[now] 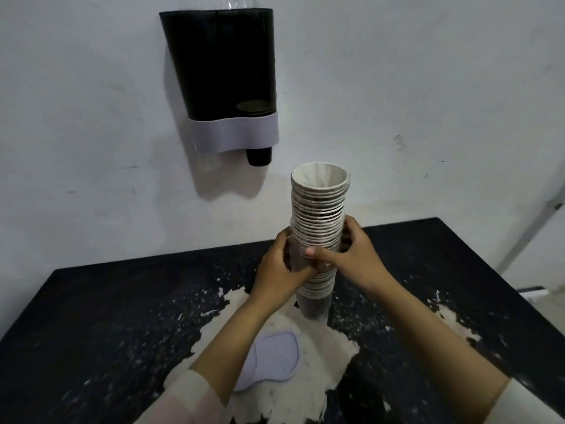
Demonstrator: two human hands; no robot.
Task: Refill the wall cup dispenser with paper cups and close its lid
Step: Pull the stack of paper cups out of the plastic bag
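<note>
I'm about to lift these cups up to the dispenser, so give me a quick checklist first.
1. Both hands on the cup stack: ok, left hand and right hand wrap its middle.
2. Stack straight: ok, roughly upright.
3. Lid off the dispenser: ok, lying on the table.
4. Dispenser top open: cannot tell, cut off.
5. Room inside: cannot tell, dark body; one cup pokes out below.

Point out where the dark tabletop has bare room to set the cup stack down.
The dark speckled tabletop is bare on its left side, between the wall edge and the grey flat lid. The far right corner is also free. The middle is crowded: both hands, left hand and right hand, grip the tall white paper cup stack above the lid.
</note>
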